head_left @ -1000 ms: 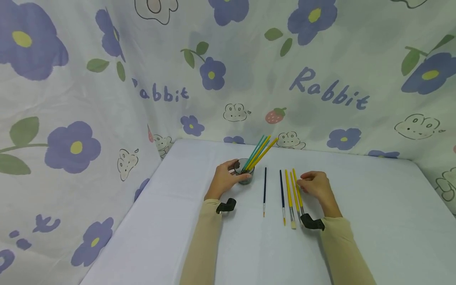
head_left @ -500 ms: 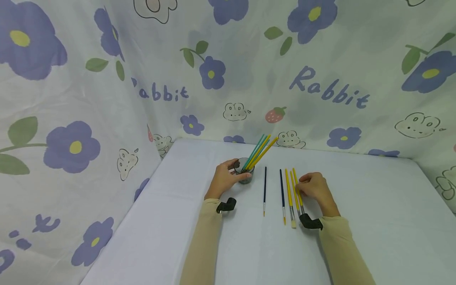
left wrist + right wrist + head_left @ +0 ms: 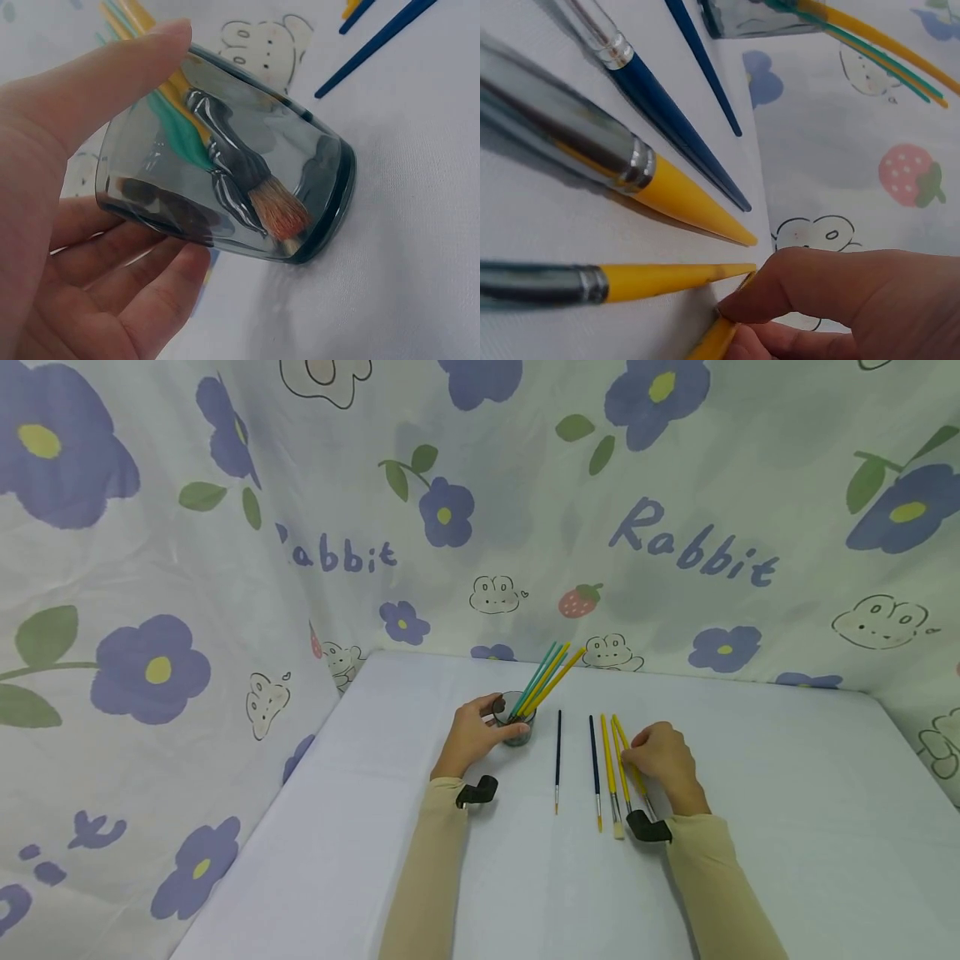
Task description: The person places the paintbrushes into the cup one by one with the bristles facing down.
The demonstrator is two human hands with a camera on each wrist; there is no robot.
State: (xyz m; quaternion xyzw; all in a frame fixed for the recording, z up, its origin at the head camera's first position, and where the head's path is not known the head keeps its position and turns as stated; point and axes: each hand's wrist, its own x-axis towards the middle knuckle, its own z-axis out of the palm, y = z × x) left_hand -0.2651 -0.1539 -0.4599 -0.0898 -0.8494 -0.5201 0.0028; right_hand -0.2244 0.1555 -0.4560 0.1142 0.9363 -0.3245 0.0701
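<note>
My left hand (image 3: 474, 742) grips a smoky glass (image 3: 315, 161), thumb across the near side and fingers behind. Several yellow and green paintbrushes (image 3: 551, 678) lean to the right in it, bristles down, as the left wrist view shows through the wall. With thumb and forefinger my right hand (image 3: 666, 762) pinches the handle of the rightmost yellow paintbrush (image 3: 714, 339). Just left of it lie a thin yellow brush (image 3: 622, 760) and a flat yellow brush (image 3: 608, 758), handles pointing away. The pinched brush's bristles are hidden behind the black wrist mount.
Two dark blue brushes lie further left: one dark blue brush (image 3: 595, 758) beside the yellow ones, another blue brush (image 3: 558, 752) nearer the glass. A white cloth (image 3: 555, 893) covers the table. Behind it hangs a flower-and-rabbit patterned curtain (image 3: 525, 518).
My right hand has shifted slightly left and taken hold of the rightmost yellow brush, whose bristle end has swung right, away from its neighbour. The left hand and glass stay in place.
</note>
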